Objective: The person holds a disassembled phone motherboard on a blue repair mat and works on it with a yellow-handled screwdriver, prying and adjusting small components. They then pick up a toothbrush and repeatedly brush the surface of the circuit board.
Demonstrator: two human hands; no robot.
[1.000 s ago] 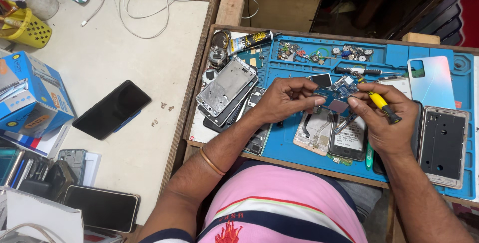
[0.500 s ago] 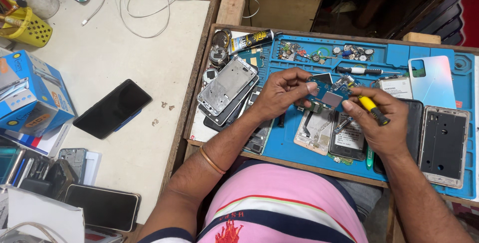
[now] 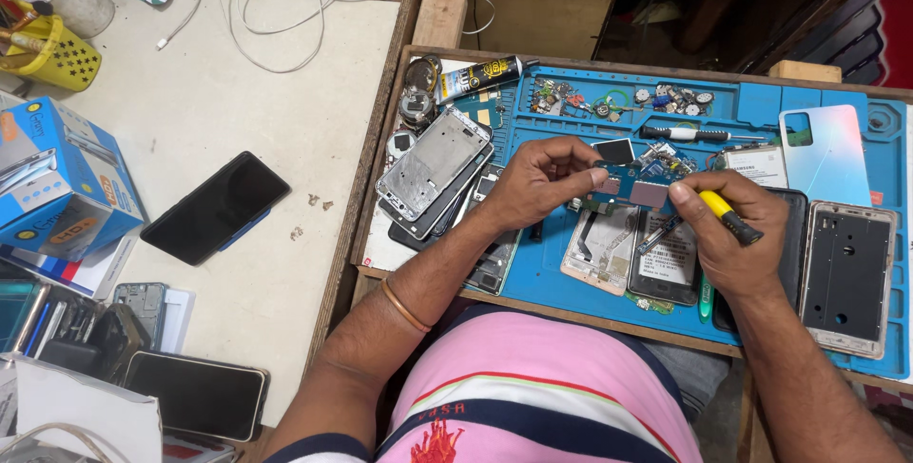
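My left hand pinches the left end of a small blue phone circuit board held just above the blue repair mat. My right hand touches the board's right end with thumb and forefinger and keeps a yellow-and-black screwdriver tucked in its fingers. Under the board lie an opened phone body and a dark phone with a battery.
Stacked metal phone frames and a glue tube lie left on the mat; a pale back cover and a frame lie right. Small parts fill the mat's trays. A black phone and blue box sit on the white table.
Both hands have shifted slightly left and lower with the board. The right hand's fingers have closed onto the board's right end; the screwdriver now points down and to the right.
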